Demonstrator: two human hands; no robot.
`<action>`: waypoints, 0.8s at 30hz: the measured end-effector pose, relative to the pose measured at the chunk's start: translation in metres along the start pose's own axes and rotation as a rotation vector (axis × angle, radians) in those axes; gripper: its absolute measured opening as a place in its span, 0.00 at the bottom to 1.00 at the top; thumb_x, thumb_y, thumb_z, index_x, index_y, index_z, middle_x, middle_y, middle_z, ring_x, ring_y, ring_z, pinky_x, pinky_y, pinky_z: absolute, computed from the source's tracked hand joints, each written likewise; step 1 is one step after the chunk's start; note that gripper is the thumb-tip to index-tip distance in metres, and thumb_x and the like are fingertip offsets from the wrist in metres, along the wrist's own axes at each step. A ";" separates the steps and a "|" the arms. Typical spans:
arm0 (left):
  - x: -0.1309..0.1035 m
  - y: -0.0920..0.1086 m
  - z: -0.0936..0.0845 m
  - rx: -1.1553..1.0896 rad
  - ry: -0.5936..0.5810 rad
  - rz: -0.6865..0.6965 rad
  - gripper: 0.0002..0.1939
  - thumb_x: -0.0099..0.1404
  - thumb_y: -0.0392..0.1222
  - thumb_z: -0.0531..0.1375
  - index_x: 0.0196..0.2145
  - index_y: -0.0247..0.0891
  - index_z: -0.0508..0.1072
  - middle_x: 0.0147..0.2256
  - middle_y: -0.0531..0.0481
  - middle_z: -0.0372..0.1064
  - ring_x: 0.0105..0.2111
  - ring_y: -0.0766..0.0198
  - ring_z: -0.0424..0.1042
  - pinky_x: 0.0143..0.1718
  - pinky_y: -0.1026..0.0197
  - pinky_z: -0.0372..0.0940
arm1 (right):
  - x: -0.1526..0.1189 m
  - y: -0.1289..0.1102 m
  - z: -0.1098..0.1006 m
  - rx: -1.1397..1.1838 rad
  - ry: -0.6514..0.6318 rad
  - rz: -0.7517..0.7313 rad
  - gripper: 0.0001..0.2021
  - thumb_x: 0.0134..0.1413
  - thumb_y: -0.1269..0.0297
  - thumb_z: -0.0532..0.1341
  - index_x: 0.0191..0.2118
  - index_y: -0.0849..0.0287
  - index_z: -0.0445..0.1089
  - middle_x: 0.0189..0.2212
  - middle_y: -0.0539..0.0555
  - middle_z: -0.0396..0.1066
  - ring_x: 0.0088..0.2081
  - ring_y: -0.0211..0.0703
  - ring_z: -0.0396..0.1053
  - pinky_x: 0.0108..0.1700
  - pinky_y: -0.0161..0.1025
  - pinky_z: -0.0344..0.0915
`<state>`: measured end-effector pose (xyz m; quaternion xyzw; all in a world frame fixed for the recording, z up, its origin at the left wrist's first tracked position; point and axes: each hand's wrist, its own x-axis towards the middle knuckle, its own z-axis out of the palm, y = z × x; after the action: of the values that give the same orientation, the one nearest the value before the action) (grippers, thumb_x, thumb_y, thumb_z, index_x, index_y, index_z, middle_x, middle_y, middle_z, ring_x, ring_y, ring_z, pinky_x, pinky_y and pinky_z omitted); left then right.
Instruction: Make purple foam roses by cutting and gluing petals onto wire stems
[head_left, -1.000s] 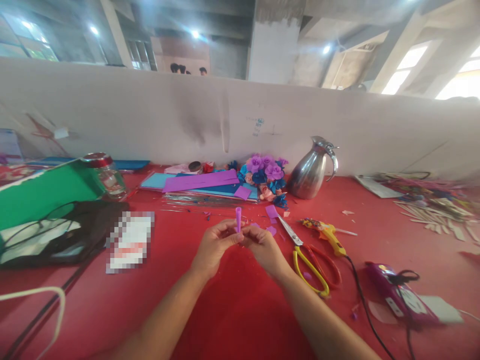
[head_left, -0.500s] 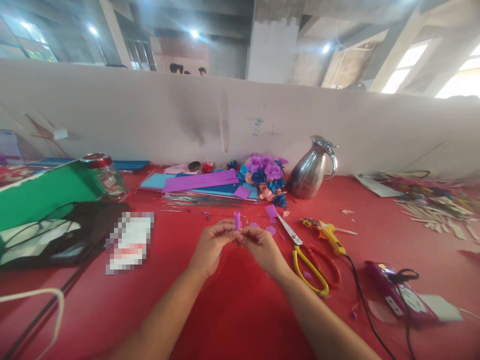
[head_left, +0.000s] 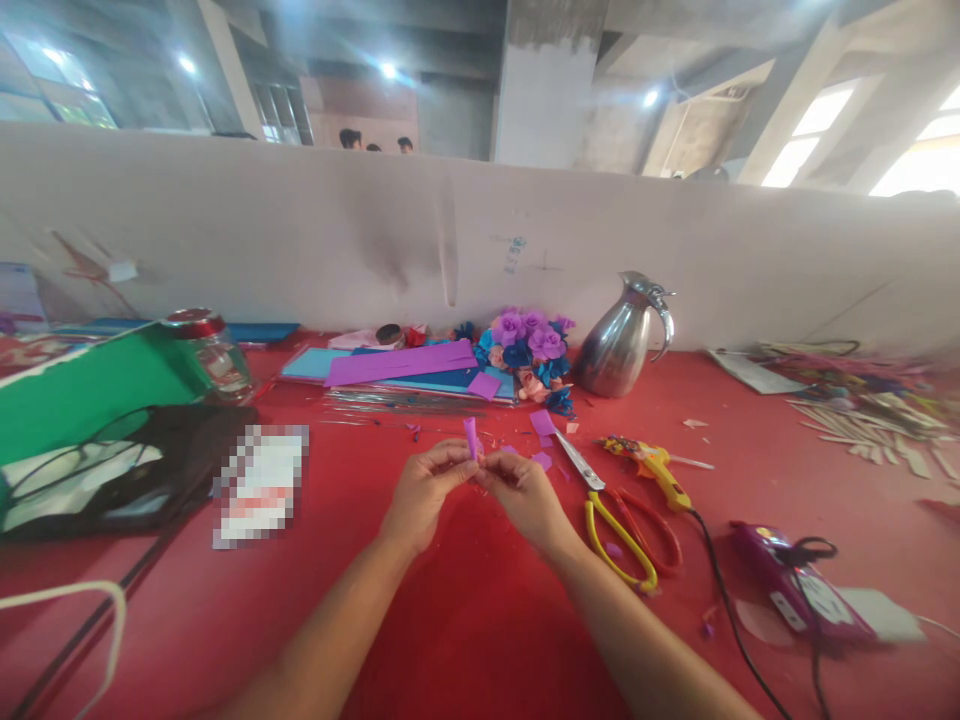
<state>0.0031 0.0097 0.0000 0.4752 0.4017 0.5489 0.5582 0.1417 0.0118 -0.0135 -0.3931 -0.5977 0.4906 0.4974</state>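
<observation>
A small rolled piece of purple paper [head_left: 470,438] stands upright between my hands, leaning slightly left at the top. My left hand [head_left: 429,492] pinches its lower end between thumb and fingers. On the other side, my right hand [head_left: 523,492] is closed at the base of the roll, its thumb and fingertips pressed together; the fingers partly hide what they grip. Beyond the hands lie purple paper scraps [head_left: 541,460]. To the right rest scissors [head_left: 592,480] with one yellow and one red handle, touching a purple paper square [head_left: 542,424].
A yellow glue gun [head_left: 664,478] and a magenta device [head_left: 799,580] with cables lie to the right. Behind are paper flowers [head_left: 532,340], purple paper strips [head_left: 405,360] and a metal jug [head_left: 619,345]. A glass jar [head_left: 217,360] and green box [head_left: 112,390] stand left.
The purple roll now tilts a little further left at its top. Both hands stay in nearly the same place and keep their pinch.
</observation>
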 end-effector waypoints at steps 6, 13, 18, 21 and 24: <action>0.002 -0.003 0.000 0.116 0.067 0.090 0.03 0.51 0.39 0.66 0.26 0.39 0.78 0.33 0.50 0.73 0.39 0.59 0.70 0.45 0.59 0.62 | -0.003 -0.008 -0.005 -0.142 0.145 -0.057 0.08 0.49 0.64 0.61 0.36 0.59 0.72 0.33 0.54 0.73 0.34 0.41 0.69 0.34 0.36 0.63; 0.003 -0.005 -0.003 0.246 0.059 0.192 0.04 0.52 0.38 0.64 0.27 0.43 0.80 0.35 0.48 0.74 0.40 0.57 0.70 0.44 0.58 0.63 | -0.006 -0.019 -0.008 -0.146 0.091 -0.263 0.07 0.51 0.67 0.61 0.38 0.57 0.71 0.37 0.54 0.72 0.38 0.41 0.68 0.37 0.36 0.64; 0.001 -0.004 -0.004 0.335 0.042 0.262 0.06 0.53 0.37 0.63 0.28 0.45 0.80 0.36 0.48 0.74 0.40 0.56 0.70 0.48 0.56 0.62 | -0.009 -0.022 -0.004 -0.207 0.079 -0.338 0.07 0.50 0.69 0.61 0.37 0.55 0.73 0.38 0.55 0.71 0.39 0.42 0.68 0.37 0.37 0.65; 0.001 -0.004 -0.004 0.347 0.025 0.276 0.06 0.54 0.37 0.63 0.28 0.45 0.80 0.37 0.47 0.74 0.40 0.57 0.70 0.48 0.56 0.62 | -0.010 -0.022 -0.003 -0.219 0.089 -0.346 0.07 0.51 0.69 0.61 0.36 0.54 0.74 0.36 0.55 0.71 0.39 0.43 0.68 0.38 0.38 0.66; 0.000 -0.003 -0.004 0.359 0.025 0.287 0.06 0.54 0.37 0.62 0.27 0.45 0.80 0.35 0.48 0.74 0.39 0.58 0.70 0.47 0.57 0.62 | -0.010 -0.021 -0.002 -0.220 0.102 -0.353 0.07 0.51 0.70 0.61 0.35 0.54 0.75 0.36 0.55 0.71 0.39 0.42 0.69 0.39 0.38 0.66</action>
<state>0.0002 0.0106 -0.0040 0.6124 0.4281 0.5481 0.3760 0.1464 -0.0017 0.0053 -0.3585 -0.6815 0.3072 0.5592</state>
